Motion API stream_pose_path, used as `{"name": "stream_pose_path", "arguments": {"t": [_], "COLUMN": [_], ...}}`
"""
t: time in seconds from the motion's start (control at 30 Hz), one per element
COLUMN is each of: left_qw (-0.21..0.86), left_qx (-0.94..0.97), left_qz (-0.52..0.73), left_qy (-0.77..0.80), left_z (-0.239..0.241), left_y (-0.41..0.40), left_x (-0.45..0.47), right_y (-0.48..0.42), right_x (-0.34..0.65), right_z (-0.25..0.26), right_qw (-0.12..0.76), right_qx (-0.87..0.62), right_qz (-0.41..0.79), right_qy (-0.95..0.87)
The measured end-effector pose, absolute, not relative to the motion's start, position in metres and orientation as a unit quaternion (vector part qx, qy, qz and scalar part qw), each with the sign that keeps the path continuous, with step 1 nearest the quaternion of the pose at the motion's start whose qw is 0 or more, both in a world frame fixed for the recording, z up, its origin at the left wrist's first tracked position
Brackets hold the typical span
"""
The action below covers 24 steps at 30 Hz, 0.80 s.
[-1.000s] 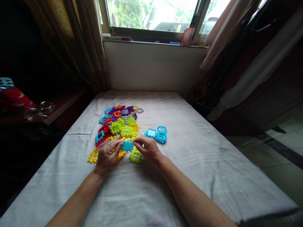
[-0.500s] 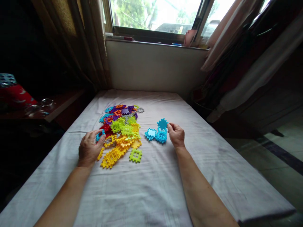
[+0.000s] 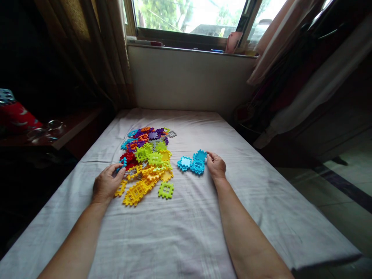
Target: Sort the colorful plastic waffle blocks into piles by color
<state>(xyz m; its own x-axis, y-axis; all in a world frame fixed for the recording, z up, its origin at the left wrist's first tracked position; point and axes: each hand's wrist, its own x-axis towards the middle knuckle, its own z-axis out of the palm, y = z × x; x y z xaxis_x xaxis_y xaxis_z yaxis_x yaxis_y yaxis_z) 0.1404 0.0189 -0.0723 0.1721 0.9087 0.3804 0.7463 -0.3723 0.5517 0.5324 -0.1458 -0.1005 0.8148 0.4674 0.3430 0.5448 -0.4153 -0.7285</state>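
Observation:
A heap of coloured interlocking plastic tiles (image 3: pixel 148 153) lies on a white sheet (image 3: pixel 186 232). My left hand (image 3: pixel 106 185) rests at the heap's left edge, thumb and forefinger pinched on a small blue tile (image 3: pixel 123 161). To the right lies a separate little group of blue tiles (image 3: pixel 188 164). My right hand (image 3: pixel 216 166) is beside that group, its fingers curled onto a blue tile (image 3: pixel 200 155) lying on top of the group. Joined yellow tiles (image 3: pixel 136 192) and a single green tile (image 3: pixel 166 190) lie at the heap's near edge.
The sheet-covered surface ends at a pale wall (image 3: pixel 188 81) under a window; a pink cup (image 3: pixel 232 42) stands on the sill. Curtains hang on both sides. A dark side table (image 3: pixel 69 130) with glassware is at the left. Floor shows past the right edge.
My right hand carried a blue tile from the heap's near edge over to the blue group and lowered it there. My left hand slid left along the heap and pinched a blue tile.

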Motion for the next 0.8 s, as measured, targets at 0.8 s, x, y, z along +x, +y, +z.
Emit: {"name": "stream_pose_path", "arguments": {"t": [0.8], "left_qw": [-0.013], "left_qx": [0.888], "left_qz": [0.422], "left_qy": [0.181], "left_z": [-0.062], "left_y": [-0.034], "left_x": [0.187], "right_y": [-0.140], "right_x": [0.432], "right_z": [-0.049], "right_qw": [0.455], "right_qx": [-0.691], "right_qz": [0.004], "right_qy": [-0.561]}}
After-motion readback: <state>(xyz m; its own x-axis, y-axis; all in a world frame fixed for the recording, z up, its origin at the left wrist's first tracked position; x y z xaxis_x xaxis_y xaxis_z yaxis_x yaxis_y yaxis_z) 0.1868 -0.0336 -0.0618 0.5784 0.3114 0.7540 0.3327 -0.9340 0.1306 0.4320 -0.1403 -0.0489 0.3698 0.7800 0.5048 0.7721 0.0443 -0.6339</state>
